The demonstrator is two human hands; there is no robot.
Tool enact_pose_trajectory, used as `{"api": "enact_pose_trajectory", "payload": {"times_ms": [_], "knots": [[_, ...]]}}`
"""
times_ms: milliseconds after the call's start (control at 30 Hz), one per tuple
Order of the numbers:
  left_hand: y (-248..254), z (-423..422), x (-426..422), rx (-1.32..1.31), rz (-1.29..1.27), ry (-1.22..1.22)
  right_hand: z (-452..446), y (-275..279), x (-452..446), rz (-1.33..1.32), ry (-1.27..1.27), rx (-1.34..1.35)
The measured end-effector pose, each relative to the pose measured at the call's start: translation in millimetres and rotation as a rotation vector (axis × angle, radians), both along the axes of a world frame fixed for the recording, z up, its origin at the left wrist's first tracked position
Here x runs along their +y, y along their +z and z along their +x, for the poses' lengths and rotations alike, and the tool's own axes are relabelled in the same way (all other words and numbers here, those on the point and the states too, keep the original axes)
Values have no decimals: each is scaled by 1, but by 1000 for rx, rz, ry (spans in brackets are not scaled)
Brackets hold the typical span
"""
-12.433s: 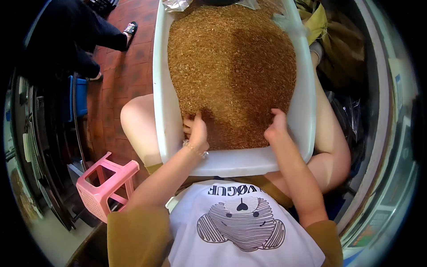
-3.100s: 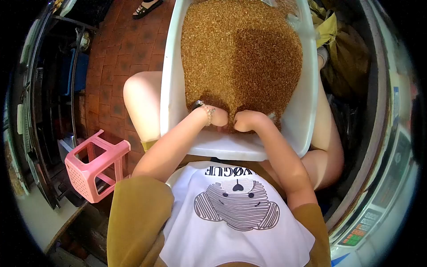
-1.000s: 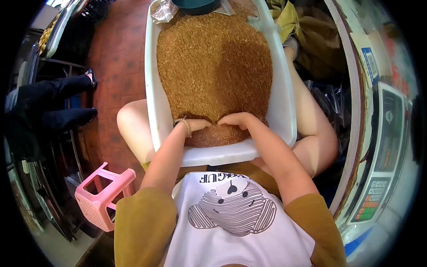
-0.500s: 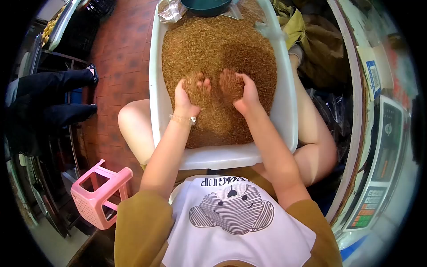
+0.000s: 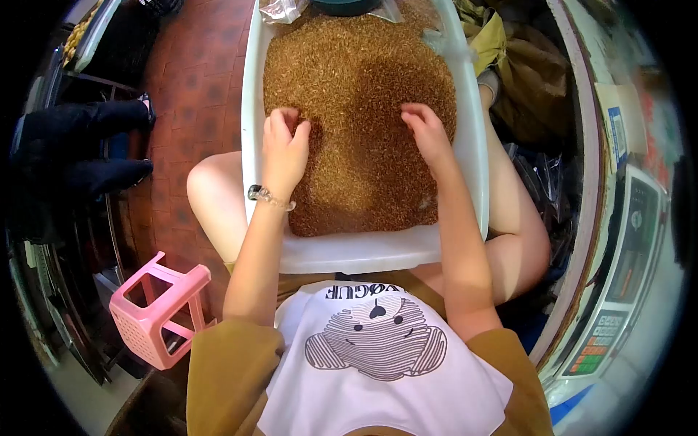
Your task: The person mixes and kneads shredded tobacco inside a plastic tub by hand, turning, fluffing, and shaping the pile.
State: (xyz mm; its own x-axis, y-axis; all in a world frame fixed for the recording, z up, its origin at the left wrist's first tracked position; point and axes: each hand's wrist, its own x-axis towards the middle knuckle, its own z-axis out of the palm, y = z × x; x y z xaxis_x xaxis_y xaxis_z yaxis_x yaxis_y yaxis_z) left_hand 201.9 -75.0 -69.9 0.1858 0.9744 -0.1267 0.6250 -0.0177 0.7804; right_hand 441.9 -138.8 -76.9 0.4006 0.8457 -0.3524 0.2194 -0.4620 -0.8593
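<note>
A long white plastic tub (image 5: 363, 252) lies between my legs, filled with loose brown grain-like bits (image 5: 342, 138); their exact kind I cannot make out. My left hand (image 5: 286, 149), with a beaded bracelet (image 5: 270, 197) at its wrist, is over the left side of the heap, thumb apart from the bent fingers. On the right side, my right hand (image 5: 429, 134) reaches inward with its fingers bent and thumb apart. Neither hand shows anything held. Both sets of fingertips are at the surface of the heap, and some are partly hidden.
A dark green bowl (image 5: 342, 6) and clear plastic bags (image 5: 282, 10) sit at the tub's far end. To the left are a pink stool (image 5: 156, 312) and another person's legs (image 5: 87, 145). A scale (image 5: 618, 269) stands on the right, beside brown sacks (image 5: 534, 80).
My hands were cupped close together near the middle, with bits of grain moving in them. They have spread apart to the heap's two sides and turned over, the grain let go.
</note>
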Motion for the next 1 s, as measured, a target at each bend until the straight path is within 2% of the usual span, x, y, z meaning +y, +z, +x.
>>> {"api": "enact_pose_trajectory", "payload": {"times_ms": [33, 133, 167, 233, 267, 300, 433, 500, 600, 700, 767, 867, 900, 1000], "knots": [[0, -6, -6, 149, -8, -57, 6, -10, -10, -46, 38, -81], [5, -3, -18, 762, -327, -335, 5, -2, -29, -482, 160, -604], [-1, -2, -27, 864, -279, -415, 3, 1, -31, -663, 236, -690], [-40, -5, -37, 1021, -263, -551, 5, -16, -36, -854, 329, -692], [-44, -4, -39, 1101, -254, -617, 4, -23, -38, -948, 376, -689], [-49, 2, -40, 1206, -362, -632, 3, -29, -39, -1021, 444, -653], [-58, 6, -44, 1230, -468, -885, 4, -47, -38, -1146, 673, -626], [-64, 8, -46, 1251, -479, -919, -2, -56, -41, -1142, 798, -707], [-71, 11, -53, 1290, -478, -928, -16, -58, -39, -1287, 911, -649], [-73, 12, -55, 1305, -477, -939, -12, -82, -45, -1226, 968, -630], [-71, 14, -55, 1316, -480, -1026, -5, -91, -48, -1205, 874, -452], [-99, 11, -48, 1295, -485, -1360, -9, -81, -55, -1260, 568, -52], [-163, -5, -54, 1187, -392, -1472, -14, -75, -54, -1280, 435, 104], [-114, 16, -54, 1036, -310, -1677, -28, -94, -49, -1261, 629, 139]]}}
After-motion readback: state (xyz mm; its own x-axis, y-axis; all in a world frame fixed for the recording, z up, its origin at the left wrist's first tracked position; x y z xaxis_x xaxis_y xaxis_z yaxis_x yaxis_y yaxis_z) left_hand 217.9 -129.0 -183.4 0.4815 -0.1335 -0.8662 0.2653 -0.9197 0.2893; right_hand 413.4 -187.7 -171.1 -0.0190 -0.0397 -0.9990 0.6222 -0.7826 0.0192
